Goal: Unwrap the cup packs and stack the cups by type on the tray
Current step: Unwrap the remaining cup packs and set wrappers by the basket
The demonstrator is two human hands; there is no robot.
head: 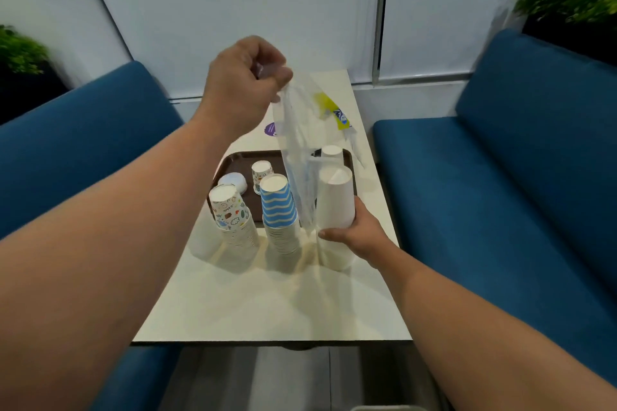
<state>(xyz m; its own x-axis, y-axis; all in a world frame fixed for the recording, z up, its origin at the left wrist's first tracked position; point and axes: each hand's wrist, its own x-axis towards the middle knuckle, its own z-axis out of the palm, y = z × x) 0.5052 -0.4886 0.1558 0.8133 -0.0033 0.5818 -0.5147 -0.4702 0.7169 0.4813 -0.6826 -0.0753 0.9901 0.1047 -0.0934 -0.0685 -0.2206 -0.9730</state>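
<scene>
My left hand is raised above the table and pinches the top of a clear plastic wrapper with a yellow label, which hangs down. My right hand grips a tall stack of plain white cups standing on the table. Left of it stand a stack of blue wavy-striped cups and a stack of cartoon-printed cups. On the brown tray behind them sit a small printed cup, a low white cup stack and a white cup, partly hidden by the wrapper.
The cream table runs between two blue benches, one on the left and one on the right. A purple sticker lies beyond the tray. Plants stand at both upper corners. White blinds cover the window behind.
</scene>
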